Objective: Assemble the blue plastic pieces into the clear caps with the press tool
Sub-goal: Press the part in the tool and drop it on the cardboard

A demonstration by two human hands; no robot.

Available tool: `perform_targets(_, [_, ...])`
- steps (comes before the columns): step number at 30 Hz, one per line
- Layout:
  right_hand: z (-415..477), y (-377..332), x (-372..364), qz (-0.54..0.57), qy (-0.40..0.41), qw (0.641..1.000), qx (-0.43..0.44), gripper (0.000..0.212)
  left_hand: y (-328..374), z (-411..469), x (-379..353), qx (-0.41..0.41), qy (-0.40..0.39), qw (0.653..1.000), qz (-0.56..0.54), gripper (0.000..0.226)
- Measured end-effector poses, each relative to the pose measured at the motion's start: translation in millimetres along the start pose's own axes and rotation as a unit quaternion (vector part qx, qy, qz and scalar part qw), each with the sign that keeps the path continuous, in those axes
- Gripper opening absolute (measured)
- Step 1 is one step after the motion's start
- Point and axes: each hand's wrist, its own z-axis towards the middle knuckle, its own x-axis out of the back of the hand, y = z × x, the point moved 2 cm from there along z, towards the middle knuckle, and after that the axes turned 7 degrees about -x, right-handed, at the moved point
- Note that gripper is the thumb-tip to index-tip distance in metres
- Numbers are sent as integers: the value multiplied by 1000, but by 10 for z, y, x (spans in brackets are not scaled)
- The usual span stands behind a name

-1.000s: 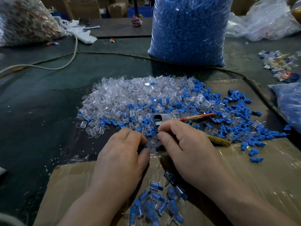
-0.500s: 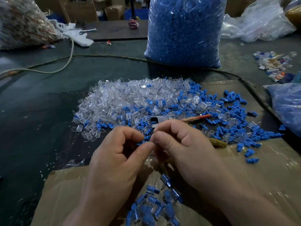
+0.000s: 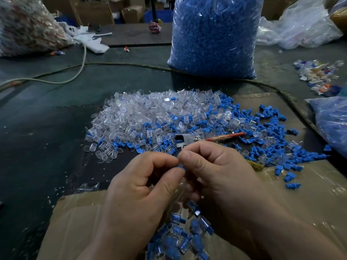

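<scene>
The left hand [image 3: 142, 186] and right hand [image 3: 216, 175] meet fingertip to fingertip, thumbs and forefingers curled and pinched together on one blue piece [image 3: 180, 167]. Only a sliver of it shows between the thumb tips, so its long axis and heading cannot be told. Just beyond the fingertips lies the press tool [image 3: 187, 138], its long axis running across, metal head to the left and red handle pointing right. Past it spreads the pile of clear caps [image 3: 150, 113]. Below the fingers, nearer the wrists, lie assembled caps [image 3: 178, 239].
</scene>
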Motion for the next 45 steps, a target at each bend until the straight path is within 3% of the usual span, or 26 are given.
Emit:
perform_targets(8, [-58,-66,30,-160,35,986,35,18,66,-1,-3,-3,-1,998,68,14])
perform_targets(16, [-88,-116,26,-178,40,983,22,23,111,3,15,-7,22,997,80,14])
perform_targets(23, [-107,-111,10,-117,1,993,-4,18,101,-2,9,-12,-11,996,86,15])
perform_targets(27, [-81,-101,19,-62,-2,998,-18,14,108,-5,17,-18,-40,998,52,16])
perform_targets(32, [-81,-88,-6,129,-27,988,-75,14,99,-7,-19,25,-47,999,-5,18])
perform_targets(36, [-81,-145,10,111,-57,990,-66,12,27,3,-26,147,-53,968,-197,31])
perform_targets(39, [-89,-138,1,67,-50,995,-54,6,24,1,-23,205,-78,938,-267,33])
perform_targets(45, [-101,-164,-34,133,-25,990,-43,9,65,27,-28,193,-99,923,-318,37])
